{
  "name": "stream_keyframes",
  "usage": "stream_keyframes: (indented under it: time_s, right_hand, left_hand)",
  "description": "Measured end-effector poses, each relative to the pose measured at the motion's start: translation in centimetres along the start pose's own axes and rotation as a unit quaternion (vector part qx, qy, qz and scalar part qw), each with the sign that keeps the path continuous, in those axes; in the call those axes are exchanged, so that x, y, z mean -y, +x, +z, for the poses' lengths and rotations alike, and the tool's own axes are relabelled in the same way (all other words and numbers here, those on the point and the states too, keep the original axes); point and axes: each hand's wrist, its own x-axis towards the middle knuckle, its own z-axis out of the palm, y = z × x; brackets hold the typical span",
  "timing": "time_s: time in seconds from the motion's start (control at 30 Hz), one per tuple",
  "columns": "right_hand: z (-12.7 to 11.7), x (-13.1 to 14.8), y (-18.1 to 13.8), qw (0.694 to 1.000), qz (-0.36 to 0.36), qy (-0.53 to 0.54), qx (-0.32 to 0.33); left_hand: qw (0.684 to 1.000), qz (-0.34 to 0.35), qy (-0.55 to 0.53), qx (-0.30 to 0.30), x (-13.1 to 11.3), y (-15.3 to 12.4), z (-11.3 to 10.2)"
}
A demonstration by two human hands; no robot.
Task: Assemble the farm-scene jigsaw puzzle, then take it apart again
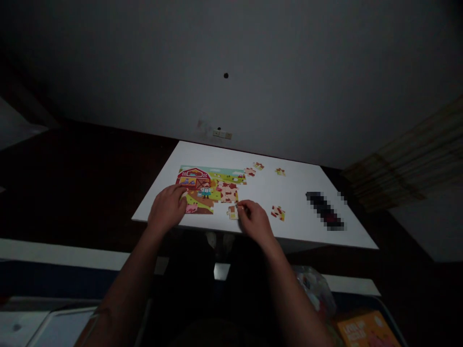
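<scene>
A partly assembled farm jigsaw puzzle (197,180) lies on the white table, showing a red barn, a figure in a blue apron and a spotted cow. My left hand (168,206) rests flat on its left edge, fingers stretched over the pieces and partly covering them. Just below the cow section, my right hand (255,219) pinches the right side of a puzzle piece (233,212) that is brown and cream. The piece is at the table surface, close to the gap at the puzzle's lower right; I cannot tell whether it touches its neighbours.
Loose puzzle pieces lie to the right: a spotted one (278,212), a green one (279,171) and others (258,166) near the puzzle's upper right corner. A pixelated dark object (325,211) sits farther right. Below the table are a plastic bag (314,289) and an orange box (367,330).
</scene>
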Motion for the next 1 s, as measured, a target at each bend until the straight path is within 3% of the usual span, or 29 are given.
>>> stream_keyframes:
  time_s: [0.33,0.57,0.8,1.0]
  right_hand:
    - [-5.1,-5.1,1.4,0.978,0.03,-0.204,-0.023]
    - [-7.6,-8.1,9.2,0.97,0.047,-0.238,-0.024]
    - [-6.6,-8.4,18.0,0.971,0.072,-0.225,-0.045]
    - [-5.8,-7.6,20.4,0.974,0.099,-0.205,-0.017]
  left_hand:
    - [1.0,0.001,0.008,0.001,0.3,0.2,0.4]
    - [1.0,-0.006,0.007,0.0,0.7,0.5,0.7]
    - [1.0,-0.02,-0.012,-0.006,1.1,0.7,1.0]
    - [1.0,-0.02,-0.019,-0.005,0.9,0.7,0.8]
